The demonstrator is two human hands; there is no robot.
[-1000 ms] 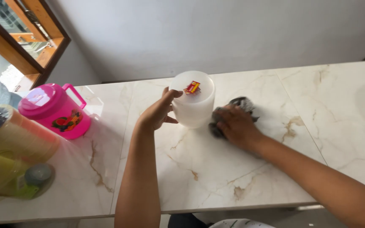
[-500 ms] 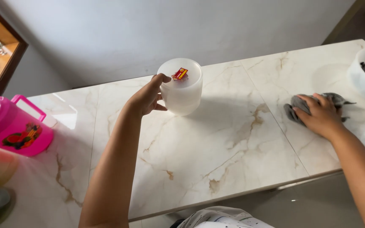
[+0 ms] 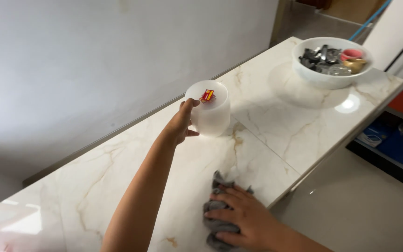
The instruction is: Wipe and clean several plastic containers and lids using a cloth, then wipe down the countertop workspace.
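Head view: left hand [image 3: 181,125] grips white container [image 3: 209,114]; right hand [image 3: 243,219] presses grey cloth [image 3: 218,212].

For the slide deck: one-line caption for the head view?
Left hand grips a white tub on the marble counter; right hand presses a grey cloth.

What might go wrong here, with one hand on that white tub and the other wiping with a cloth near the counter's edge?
1. The left hand grips the white tub only from its side, so it may tip or slide on the glossy marble counter.
2. The right hand presses the grey cloth close to the counter's front edge; a wide swipe might push the cloth off.
3. The full white bowl sits near the far end and could get bumped.
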